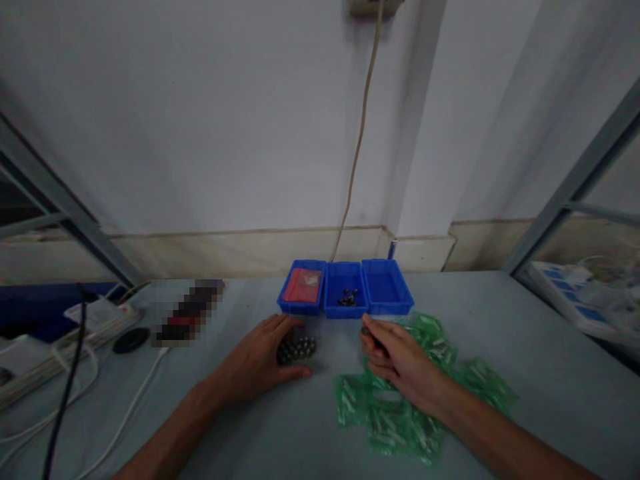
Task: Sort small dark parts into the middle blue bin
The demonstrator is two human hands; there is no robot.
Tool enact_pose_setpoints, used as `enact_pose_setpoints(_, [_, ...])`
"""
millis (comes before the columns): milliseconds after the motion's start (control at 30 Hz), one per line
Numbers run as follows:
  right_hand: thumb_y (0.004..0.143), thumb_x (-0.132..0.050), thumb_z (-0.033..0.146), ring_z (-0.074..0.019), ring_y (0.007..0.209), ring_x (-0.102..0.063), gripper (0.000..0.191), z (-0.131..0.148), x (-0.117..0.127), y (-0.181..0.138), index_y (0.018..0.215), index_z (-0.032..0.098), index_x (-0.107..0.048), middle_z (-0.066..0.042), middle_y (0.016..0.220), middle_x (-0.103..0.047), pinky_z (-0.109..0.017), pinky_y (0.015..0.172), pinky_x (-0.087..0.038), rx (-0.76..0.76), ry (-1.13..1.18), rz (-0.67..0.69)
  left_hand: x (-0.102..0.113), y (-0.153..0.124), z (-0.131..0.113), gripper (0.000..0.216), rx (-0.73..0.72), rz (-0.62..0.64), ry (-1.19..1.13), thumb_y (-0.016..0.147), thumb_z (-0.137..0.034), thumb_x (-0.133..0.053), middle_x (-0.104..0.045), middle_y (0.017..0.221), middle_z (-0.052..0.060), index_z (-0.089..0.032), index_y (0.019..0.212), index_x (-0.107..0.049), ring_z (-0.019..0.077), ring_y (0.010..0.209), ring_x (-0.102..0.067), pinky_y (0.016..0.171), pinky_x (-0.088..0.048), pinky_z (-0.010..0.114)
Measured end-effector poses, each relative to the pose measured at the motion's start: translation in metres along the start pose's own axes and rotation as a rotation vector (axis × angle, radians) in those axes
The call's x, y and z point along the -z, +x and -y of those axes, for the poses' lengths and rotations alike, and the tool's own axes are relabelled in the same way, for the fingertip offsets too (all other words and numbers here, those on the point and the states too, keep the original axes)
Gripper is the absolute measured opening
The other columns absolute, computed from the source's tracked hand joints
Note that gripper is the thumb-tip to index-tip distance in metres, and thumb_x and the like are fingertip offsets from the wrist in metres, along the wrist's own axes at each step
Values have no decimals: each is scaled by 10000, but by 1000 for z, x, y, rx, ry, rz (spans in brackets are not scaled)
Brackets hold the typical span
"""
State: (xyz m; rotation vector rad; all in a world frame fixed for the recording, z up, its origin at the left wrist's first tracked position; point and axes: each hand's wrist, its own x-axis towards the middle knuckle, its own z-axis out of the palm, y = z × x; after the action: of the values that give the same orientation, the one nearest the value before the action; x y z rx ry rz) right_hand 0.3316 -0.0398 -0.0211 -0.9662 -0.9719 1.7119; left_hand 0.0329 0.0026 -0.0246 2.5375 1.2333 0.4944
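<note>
My left hand (260, 353) is on the table with thumb and fingers spread apart around a cluster of small dark pieces with shiny round tops (299, 349). The pieces stand close together in rows; what holds them is partly hidden by the hand. Whether the fingers press on it, I cannot tell. My right hand (397, 353) is closed in a pinch on a small dark piece (365, 330), mostly covered by the fingers. Below and beside that hand lie several green plastic bags (395, 427) with small contents. A few dark metal pieces (347, 298) lie in the middle blue bin (345, 270).
The left blue bin (283, 305) holds a red packet (301, 285); the right blue bin (387, 287) stands beside the middle one. A power strip (115, 320), a white cable (133, 400) and a black disc (131, 341) are at left. Metal frame posts (575, 180) flank the table.
</note>
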Motion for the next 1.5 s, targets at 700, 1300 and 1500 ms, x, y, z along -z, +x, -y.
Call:
enact_pose_setpoints(700, [1067,-635,410,-174,696,-647,205,-2,4,-1,1167,259,-730,-24,929,-696,-269,560,-493,401,-655,28,-2,1,2,716,-2,4,18,859,-664,-859,-690,1389,121,-262,1397,-611,348,1244,-683,1080,-555,500])
enact_pose_setpoints(1300, [887,-888,430,-164,648,-593,285,0,9,1,959,231,-697,16,770,-644,-269,562,-474,515,-688,-145,-2,0,1,695,-2,-12,9,850,-672,-857,-716,1339,96,-276,1379,-641,337,1199,-704,1056,-569,479])
enact_pose_setpoints(1500, [981,-820,389,-195,760,-650,186,3,8,-7,960,221,-743,-40,887,-702,-331,720,-515,875,-972,-145,-2,0,0,686,7,-20,-1,843,-661,-866,-717,1335,106,-273,1365,-649,343,1191,-705,1052,-570,489])
